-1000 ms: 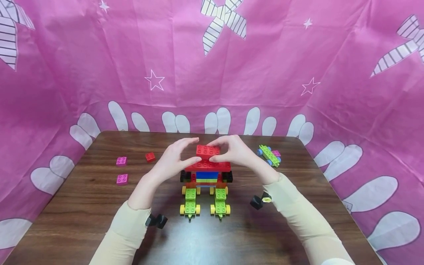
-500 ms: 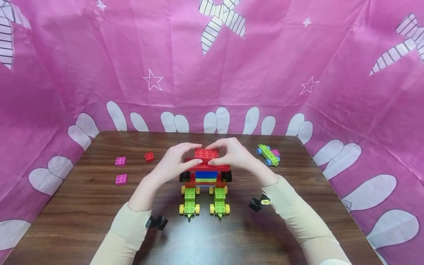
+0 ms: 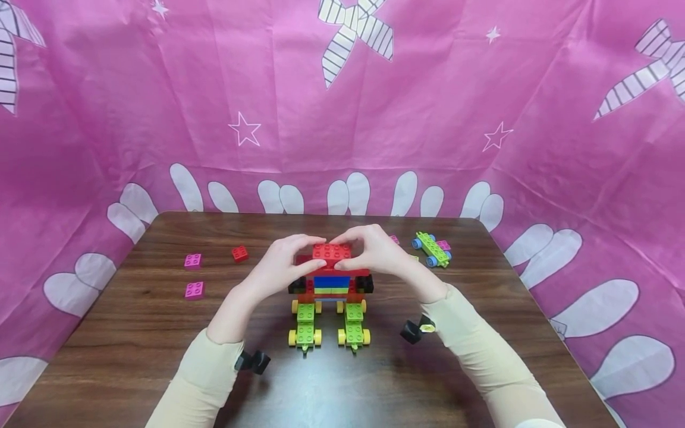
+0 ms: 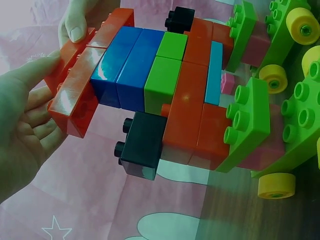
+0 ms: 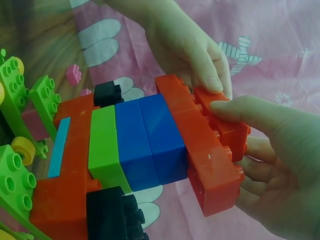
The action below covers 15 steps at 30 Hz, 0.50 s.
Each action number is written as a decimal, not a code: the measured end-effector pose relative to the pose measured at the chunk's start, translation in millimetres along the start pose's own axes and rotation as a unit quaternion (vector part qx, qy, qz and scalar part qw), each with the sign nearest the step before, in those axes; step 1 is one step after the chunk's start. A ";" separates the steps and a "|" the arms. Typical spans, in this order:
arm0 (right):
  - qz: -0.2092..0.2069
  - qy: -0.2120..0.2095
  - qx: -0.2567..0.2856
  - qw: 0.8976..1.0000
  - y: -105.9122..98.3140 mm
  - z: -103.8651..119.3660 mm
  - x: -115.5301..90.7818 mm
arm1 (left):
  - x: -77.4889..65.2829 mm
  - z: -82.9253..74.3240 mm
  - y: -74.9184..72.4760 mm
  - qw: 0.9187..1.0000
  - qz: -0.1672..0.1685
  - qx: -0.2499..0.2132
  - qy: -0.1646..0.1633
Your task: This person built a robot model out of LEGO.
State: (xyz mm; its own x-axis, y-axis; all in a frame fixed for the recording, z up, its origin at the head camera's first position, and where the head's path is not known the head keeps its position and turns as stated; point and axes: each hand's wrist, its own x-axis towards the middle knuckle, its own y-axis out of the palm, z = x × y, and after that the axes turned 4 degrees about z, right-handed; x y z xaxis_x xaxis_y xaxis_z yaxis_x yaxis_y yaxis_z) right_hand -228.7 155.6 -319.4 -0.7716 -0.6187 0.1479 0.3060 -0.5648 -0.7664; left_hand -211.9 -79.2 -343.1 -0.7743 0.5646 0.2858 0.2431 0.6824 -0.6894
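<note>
A red toy building brick (image 3: 332, 252) sits at the top of a tall brick figure, over its row of red bricks (image 5: 202, 150). Studs of that row still show along the brick's underside in the right wrist view. My left hand (image 3: 283, 261) pinches the brick's left end between thumb and fingers, and my right hand (image 3: 374, 252) pinches the right end. Below are blue bricks (image 4: 127, 67), lime bricks (image 4: 162, 70), black side bricks (image 4: 144, 142) and an orange-red block (image 4: 192, 105). Two lime wheeled bases (image 3: 354, 336) with yellow wheels carry the figure.
Two pink bricks (image 3: 194, 290) and a small red brick (image 3: 239, 254) lie on the left of the wooden table (image 3: 134, 351). At the back right is a lime car base (image 3: 432, 249) with blue wheels, beside a pink brick (image 3: 444, 245). A pink curtain (image 3: 428, 89) hangs behind.
Both hands have come down slightly with the red brick, bringing it closer to the red row. The figure beneath stays in place while the head view shifts a little.
</note>
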 end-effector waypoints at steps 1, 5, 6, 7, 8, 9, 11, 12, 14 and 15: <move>0.001 0.000 0.000 1.000 0.0 -0.3 -0.1 | 0.1 0.2 0.4 1.000 0.000 0.001 0.001; 0.002 0.000 0.002 1.000 -0.4 0.3 -1.4 | 0.5 1.2 1.7 1.000 0.001 0.003 0.004; 0.002 -0.001 0.002 1.000 -0.5 0.6 -1.7 | 0.6 1.4 2.0 1.000 0.000 0.005 0.005; 0.002 -0.002 0.002 1.000 -0.6 0.6 -2.0 | 0.6 1.4 2.2 1.000 0.000 0.005 0.005; 0.001 -0.002 0.002 1.000 -0.6 0.9 -2.3 | 0.6 1.3 2.3 1.000 0.000 0.005 0.005; 0.001 -0.003 0.002 1.000 -0.6 1.0 -2.4 | 0.5 1.2 2.5 1.000 0.000 0.005 0.005; 0.001 -0.003 0.003 1.000 -0.4 0.7 -2.9 | 0.2 0.6 2.7 1.000 0.000 0.005 0.003; 0.001 -0.003 0.004 1.000 -0.2 0.6 -3.1 | 0.0 0.4 2.9 1.000 -0.001 0.005 0.002; 0.003 -0.001 0.012 1.000 0.3 0.1 -3.7 | -0.4 -0.1 3.4 1.000 0.000 0.003 -0.001; 0.004 0.001 0.016 1.000 0.5 0.0 -4.0 | -0.7 -0.3 3.6 1.000 0.001 0.003 -0.002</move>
State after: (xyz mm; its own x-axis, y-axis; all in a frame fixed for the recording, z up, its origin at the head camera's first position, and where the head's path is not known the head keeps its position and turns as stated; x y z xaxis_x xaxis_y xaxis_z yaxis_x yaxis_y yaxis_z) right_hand -225.5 157.9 -320.4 -0.7697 -0.6227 0.1408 0.3297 -0.5765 -0.7476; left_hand -210.4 -77.0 -345.6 -0.7757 0.5647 0.2817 0.2420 0.6785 -0.6936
